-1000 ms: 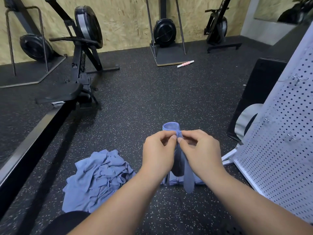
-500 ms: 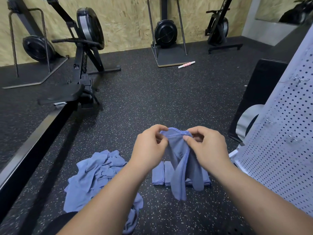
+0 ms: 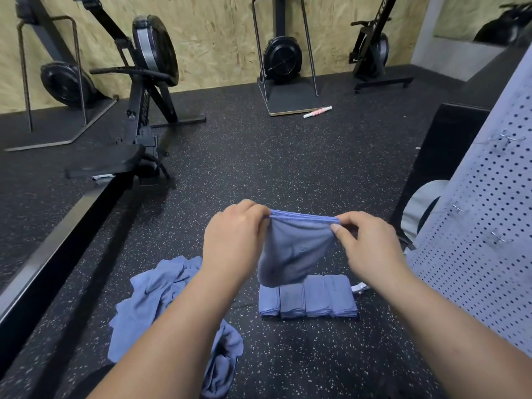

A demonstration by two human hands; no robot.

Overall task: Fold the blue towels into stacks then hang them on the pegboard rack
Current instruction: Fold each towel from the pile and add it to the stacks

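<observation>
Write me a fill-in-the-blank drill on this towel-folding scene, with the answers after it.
The left hand and the right hand pinch the held towel along its ____ edge.
The folded towels lie on the floor in a row of ____.
The crumpled pile sits to the ____ of that row.
The pegboard stands at the person's ____ side.
Missing words: top; four; left; right.
</observation>
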